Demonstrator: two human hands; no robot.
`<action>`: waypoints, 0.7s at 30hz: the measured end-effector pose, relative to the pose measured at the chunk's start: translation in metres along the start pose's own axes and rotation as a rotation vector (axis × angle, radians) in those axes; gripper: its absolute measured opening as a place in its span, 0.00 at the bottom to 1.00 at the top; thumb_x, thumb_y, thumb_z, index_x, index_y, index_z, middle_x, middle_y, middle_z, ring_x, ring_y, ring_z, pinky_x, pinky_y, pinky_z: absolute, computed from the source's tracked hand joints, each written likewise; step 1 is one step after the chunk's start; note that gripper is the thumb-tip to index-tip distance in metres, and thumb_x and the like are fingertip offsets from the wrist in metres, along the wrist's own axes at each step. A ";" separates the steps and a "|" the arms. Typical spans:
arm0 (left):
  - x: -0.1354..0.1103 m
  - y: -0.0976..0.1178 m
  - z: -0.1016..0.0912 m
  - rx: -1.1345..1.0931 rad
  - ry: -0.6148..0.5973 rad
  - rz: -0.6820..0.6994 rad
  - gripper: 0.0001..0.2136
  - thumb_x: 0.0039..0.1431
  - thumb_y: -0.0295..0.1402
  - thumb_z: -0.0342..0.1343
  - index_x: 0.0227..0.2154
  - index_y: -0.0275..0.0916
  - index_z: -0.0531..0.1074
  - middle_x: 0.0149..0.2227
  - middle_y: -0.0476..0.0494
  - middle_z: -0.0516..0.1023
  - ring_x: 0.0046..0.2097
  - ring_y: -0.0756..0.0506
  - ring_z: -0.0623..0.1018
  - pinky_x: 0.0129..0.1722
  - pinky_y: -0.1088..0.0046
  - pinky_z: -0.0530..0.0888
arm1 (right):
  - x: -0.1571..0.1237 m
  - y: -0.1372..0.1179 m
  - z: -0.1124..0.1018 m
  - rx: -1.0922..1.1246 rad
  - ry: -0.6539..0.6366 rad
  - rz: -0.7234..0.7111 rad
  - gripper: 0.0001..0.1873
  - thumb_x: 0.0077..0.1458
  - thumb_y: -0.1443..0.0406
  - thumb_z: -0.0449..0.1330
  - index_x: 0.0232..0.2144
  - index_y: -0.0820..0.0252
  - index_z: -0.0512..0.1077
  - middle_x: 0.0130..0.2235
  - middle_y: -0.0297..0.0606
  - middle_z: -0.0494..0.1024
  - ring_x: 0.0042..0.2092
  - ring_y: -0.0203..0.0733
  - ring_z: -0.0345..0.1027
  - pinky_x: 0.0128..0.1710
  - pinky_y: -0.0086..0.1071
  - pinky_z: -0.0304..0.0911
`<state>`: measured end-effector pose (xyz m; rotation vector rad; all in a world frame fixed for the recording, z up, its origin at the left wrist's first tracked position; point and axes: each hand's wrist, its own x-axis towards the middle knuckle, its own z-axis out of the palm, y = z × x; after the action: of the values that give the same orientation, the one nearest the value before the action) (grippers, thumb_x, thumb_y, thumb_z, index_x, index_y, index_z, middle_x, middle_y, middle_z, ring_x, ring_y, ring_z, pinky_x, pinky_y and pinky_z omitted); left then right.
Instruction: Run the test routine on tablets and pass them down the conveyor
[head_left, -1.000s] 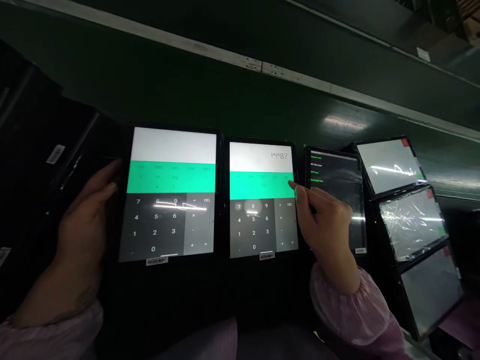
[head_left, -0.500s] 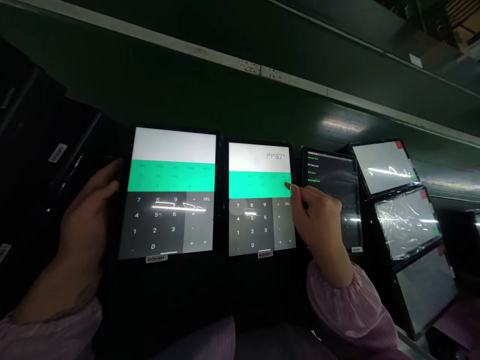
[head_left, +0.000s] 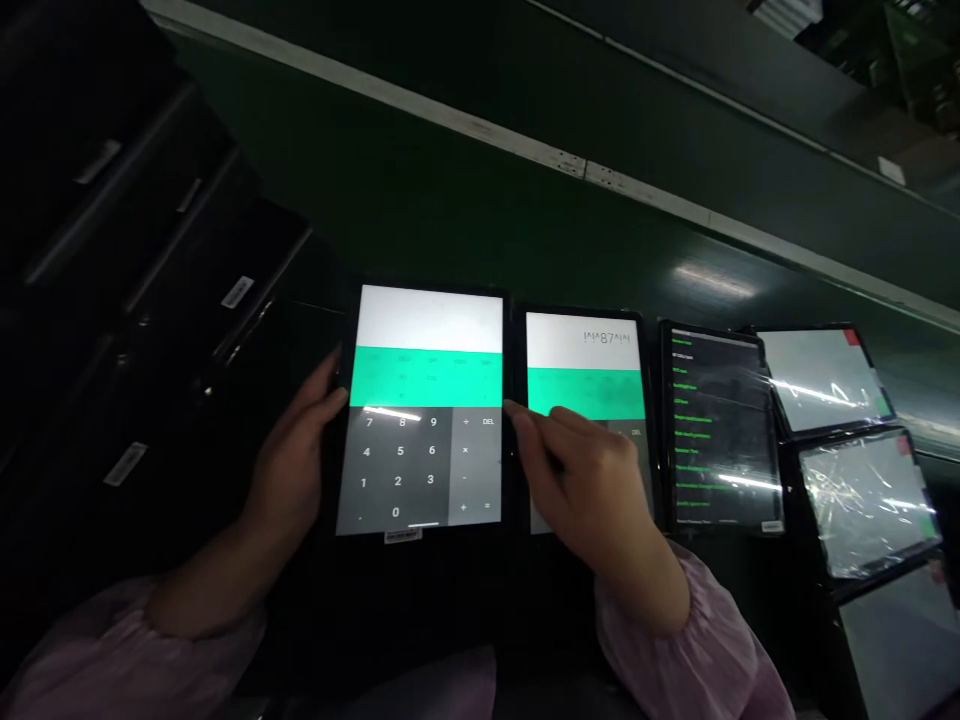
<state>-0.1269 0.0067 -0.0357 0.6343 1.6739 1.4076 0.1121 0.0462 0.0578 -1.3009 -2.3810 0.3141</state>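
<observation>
Two tablets lie side by side, both showing a calculator with a green band. My left hand [head_left: 294, 475] grips the left edge of the left tablet [head_left: 427, 395], thumb on its bezel. My right hand [head_left: 589, 485] lies over the lower half of the middle tablet [head_left: 585, 345]. Its index finger stretches left to the gap between the two tablets and the other fingers are curled, holding nothing. Mirrored digits show on the middle tablet's white field; its keypad is mostly hidden by my hand.
A third tablet [head_left: 716, 430] with green text on black lies to the right. Beyond it are film-covered tablets with pale screens [head_left: 821, 375] [head_left: 866, 500]. Dark stacked devices with white labels [head_left: 187, 300] fill the left. A pale rail [head_left: 525, 150] runs along the far green surface.
My right hand has moved left from the middle tablet's right edge to the gap between the two tablets. The view has shifted left, so everything sits further right.
</observation>
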 end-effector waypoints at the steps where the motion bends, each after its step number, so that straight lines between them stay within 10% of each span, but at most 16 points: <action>1: 0.002 0.003 -0.001 -0.036 0.050 -0.064 0.23 0.59 0.41 0.62 0.56 0.42 0.78 0.64 0.47 0.77 0.73 0.35 0.65 0.77 0.51 0.56 | 0.005 -0.007 0.007 0.014 -0.035 -0.002 0.25 0.77 0.64 0.49 0.38 0.64 0.84 0.21 0.31 0.67 0.22 0.31 0.59 0.22 0.28 0.48; 6: 0.004 0.013 0.004 -0.165 0.067 -0.186 0.22 0.51 0.36 0.65 0.51 0.44 0.81 0.58 0.51 0.82 0.70 0.35 0.70 0.77 0.49 0.56 | 0.018 -0.020 0.034 -0.018 -0.070 -0.029 0.24 0.79 0.61 0.47 0.53 0.64 0.83 0.23 0.32 0.70 0.22 0.32 0.59 0.21 0.28 0.46; 14: 0.001 0.011 -0.001 -0.058 0.041 -0.065 0.22 0.49 0.41 0.67 0.50 0.49 0.83 0.59 0.54 0.81 0.72 0.35 0.68 0.76 0.50 0.60 | 0.019 -0.017 0.030 -0.133 0.011 0.028 0.22 0.74 0.66 0.53 0.33 0.64 0.84 0.20 0.31 0.66 0.20 0.31 0.55 0.21 0.30 0.46; 21: 0.001 0.012 -0.002 -0.062 0.034 -0.045 0.25 0.44 0.37 0.67 0.50 0.46 0.83 0.58 0.52 0.82 0.74 0.32 0.63 0.76 0.48 0.58 | 0.021 -0.017 0.036 -0.104 -0.029 -0.031 0.22 0.77 0.64 0.50 0.48 0.65 0.84 0.23 0.31 0.69 0.21 0.32 0.58 0.21 0.29 0.47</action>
<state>-0.1305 0.0094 -0.0242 0.5369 1.6543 1.4402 0.0733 0.0545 0.0371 -1.3123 -2.4684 0.2030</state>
